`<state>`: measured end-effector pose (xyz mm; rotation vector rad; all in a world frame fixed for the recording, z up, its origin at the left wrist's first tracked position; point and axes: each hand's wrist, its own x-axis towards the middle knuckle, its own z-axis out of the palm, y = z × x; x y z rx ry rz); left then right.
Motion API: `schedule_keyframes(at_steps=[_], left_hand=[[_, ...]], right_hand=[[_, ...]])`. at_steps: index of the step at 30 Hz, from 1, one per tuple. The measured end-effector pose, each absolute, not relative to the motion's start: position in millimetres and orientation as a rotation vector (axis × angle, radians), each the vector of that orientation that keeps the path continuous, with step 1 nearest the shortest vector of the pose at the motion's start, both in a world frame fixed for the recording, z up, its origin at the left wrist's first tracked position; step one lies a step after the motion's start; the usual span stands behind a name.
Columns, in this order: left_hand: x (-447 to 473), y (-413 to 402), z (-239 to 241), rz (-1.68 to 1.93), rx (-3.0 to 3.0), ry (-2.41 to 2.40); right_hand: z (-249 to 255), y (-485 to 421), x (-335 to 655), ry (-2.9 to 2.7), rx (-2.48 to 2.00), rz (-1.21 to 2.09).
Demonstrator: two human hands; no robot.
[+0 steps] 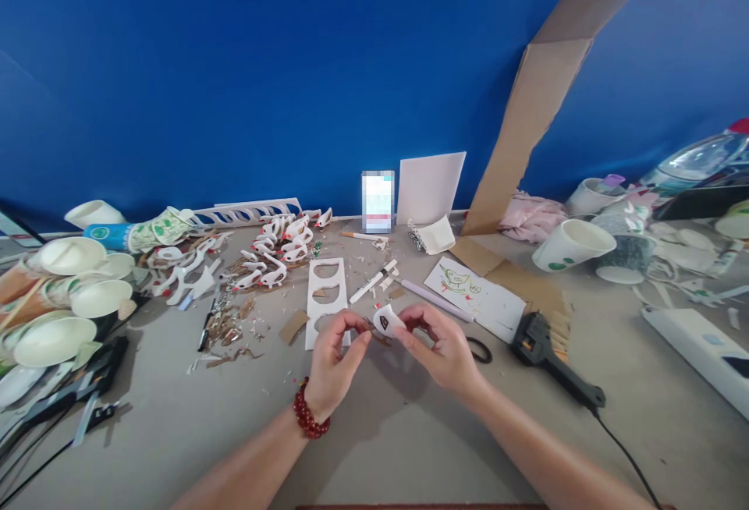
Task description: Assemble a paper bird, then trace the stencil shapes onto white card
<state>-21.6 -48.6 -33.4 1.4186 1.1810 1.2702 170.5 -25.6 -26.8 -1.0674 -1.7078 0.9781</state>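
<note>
Between the fingertips of my right hand (441, 348) is a small curved white paper piece (387, 321) with a dark, eye-like mark. My left hand (336, 358), wearing a red bead bracelet, pinches at the left side of that piece. Thin brown bits show by its fingertips, too small to make out. Just behind my left hand lies a white strip with large cut-out holes (328, 268). A black marker (386, 267) and a lilac stick (436, 299) lie beyond my hands. To the right are a sheet with a bird drawing (468, 284) and a black glue gun (553, 358).
Several white bird-like paper cut-outs (286, 239) are heaped at the back left, with brown scraps (231, 323) in front. Paper cups (55, 338) crowd the left edge. A phone (378, 202) leans on the blue wall. More cups (573, 245) and a bottle (696, 159) stand right.
</note>
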Motion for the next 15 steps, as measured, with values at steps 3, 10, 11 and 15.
schedule_keyframes(at_steps=[3, 10, 11, 15], left_hand=[[-21.6, -48.8, -34.7, 1.278, 1.411, 1.183], [-20.1, -49.4, -37.5, 1.283, 1.376, 1.21], [-19.8, -49.6, -37.6, 1.282, 1.371, 1.215], [-17.0, -50.9, -37.3, 1.236, 1.375, 1.153]], right_hand=[[-27.1, -26.1, 170.5, -1.731, -1.074, 0.95], [-24.5, -26.6, 171.6, -1.783, -1.11, 0.847], [-24.4, -26.6, 171.7, -1.783, -1.113, 0.843], [-25.0, -26.5, 171.6, -1.727, -1.116, 0.867]])
